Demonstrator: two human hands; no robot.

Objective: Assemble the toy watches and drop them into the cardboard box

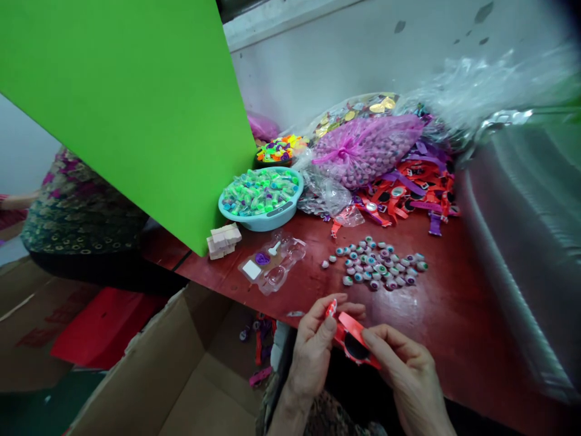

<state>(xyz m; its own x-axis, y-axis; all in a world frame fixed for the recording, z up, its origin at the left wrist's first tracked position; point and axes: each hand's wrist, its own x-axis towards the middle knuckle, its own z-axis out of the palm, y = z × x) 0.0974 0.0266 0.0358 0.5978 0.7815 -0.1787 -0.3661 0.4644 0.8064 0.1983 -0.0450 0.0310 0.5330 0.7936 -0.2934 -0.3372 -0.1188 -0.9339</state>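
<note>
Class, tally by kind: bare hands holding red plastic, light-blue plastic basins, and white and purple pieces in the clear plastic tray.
Left hand and right hand, bare, holding red plastic: 2
Light-blue plastic basin: 1
White flat square and white narrow piece in the clear plastic tray: 2
Purple piece in that tray: 1
Total: 6

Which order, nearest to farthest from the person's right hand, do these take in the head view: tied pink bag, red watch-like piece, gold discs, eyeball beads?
1. Red watch-like piece: held by the right hand.
2. Eyeball beads: loose, just beyond the hand.
3. Tied pink bag: farther back, past the beads.
4. Gold discs: farthest, behind the pink bag.
</note>
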